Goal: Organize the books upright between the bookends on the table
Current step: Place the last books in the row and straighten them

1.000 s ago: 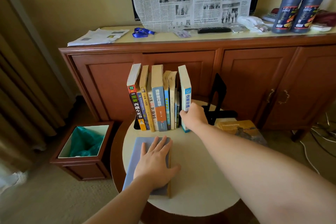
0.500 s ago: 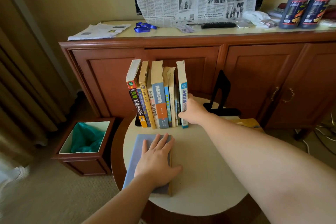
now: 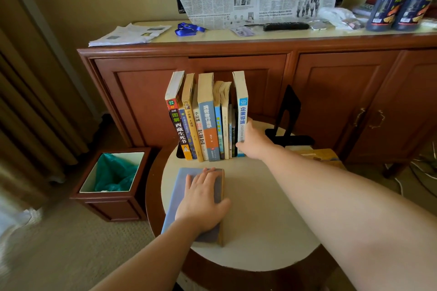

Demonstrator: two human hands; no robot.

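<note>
Since a moment ago my right hand has eased the white and blue book from a lean to nearly upright, snug against the row of books, and my left hand has not shifted from the grey book. The row stands at about eleven o'clock on the round table, its far left end against a bookend foot that barely shows at the base. I press the end book from its open side because nothing else props it: the black bookend sits at one o'clock, well apart from the row, so without my hand the books would likely slump rightward. That hand meets the book's lower right side; I cannot tell how far the fingers curl, since the back of the hand hides them. My left hand lies flat, fingers straight and slightly spread, palm down on the grey book, which lies on its cover at seven o'clock, spine edge toward the table's centre. I judge it waits there ready to be lifted into the gap. Another book with a yellow cover lies flat at three o'clock, partly behind my right forearm. Next, I think, the black bookend must slide in, or the flat books go up first.
</note>
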